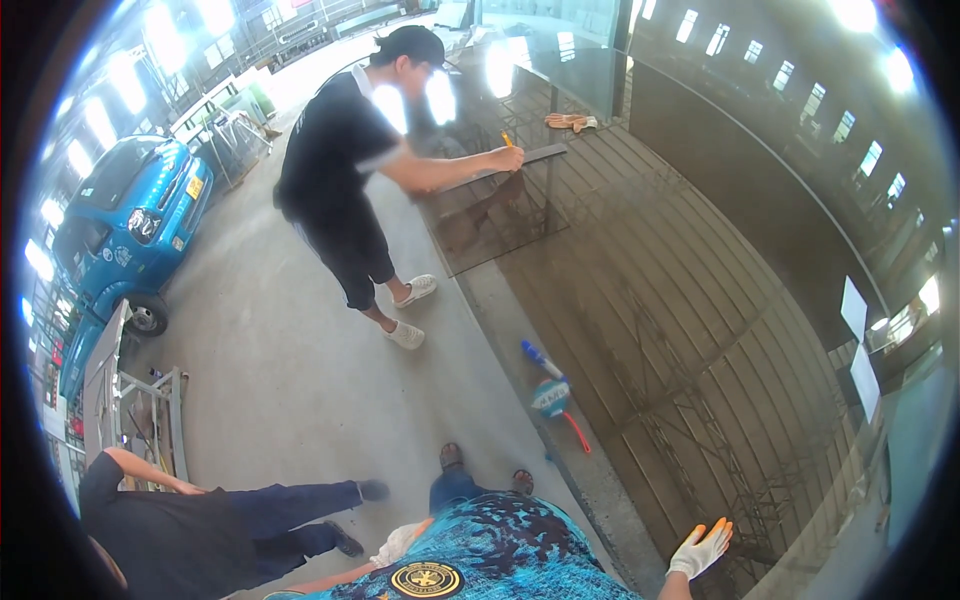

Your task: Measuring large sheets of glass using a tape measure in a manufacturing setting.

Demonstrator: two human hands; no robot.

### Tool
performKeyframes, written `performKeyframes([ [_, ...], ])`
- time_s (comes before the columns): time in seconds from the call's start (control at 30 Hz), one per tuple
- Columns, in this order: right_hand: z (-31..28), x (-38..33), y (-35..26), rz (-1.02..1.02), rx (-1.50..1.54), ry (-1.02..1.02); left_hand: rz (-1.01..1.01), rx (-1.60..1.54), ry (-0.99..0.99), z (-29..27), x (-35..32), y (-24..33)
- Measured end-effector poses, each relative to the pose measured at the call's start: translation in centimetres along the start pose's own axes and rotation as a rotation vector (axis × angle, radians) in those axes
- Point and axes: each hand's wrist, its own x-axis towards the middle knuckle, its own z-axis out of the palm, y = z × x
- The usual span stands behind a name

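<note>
My right hand, in a white glove with orange fingertips, is at the lower right. Its fingers are stretched out, over or on a large dark reflective glass sheet; contact cannot be made out. My left hand, also in a white glove, is by my waist at the left, its fingers mostly hidden by my blue patterned shirt. Near the sheet's edge lies a blue-and-white tool with a red loop, its kind unclear. Farther off, a co-worker's hand holds a thin yellow tool over a dark straight bar.
Orange-and-white gloves lie on the far glass. A co-worker in black leans over the sheet; another person stands at lower left. A blue truck and a metal rack stand left. Concrete floor runs alongside the glass.
</note>
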Motion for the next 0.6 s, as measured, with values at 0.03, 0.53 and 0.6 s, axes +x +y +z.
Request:
performKeyframes([
  [0.03,-0.1,0.0,0.0,-0.001,0.003,0.000,-0.002,0.015,-0.018,-0.1,0.0,0.0],
  [0.53,0.3,0.1,0.2,0.003,0.008,0.010,-0.019,0.252,-0.289,-1.7,-0.7,2.6],
  [0.6,0.4,0.2,0.2,-0.001,0.007,0.008,-0.022,0.284,-0.325,-2.0,-1.2,3.4],
])
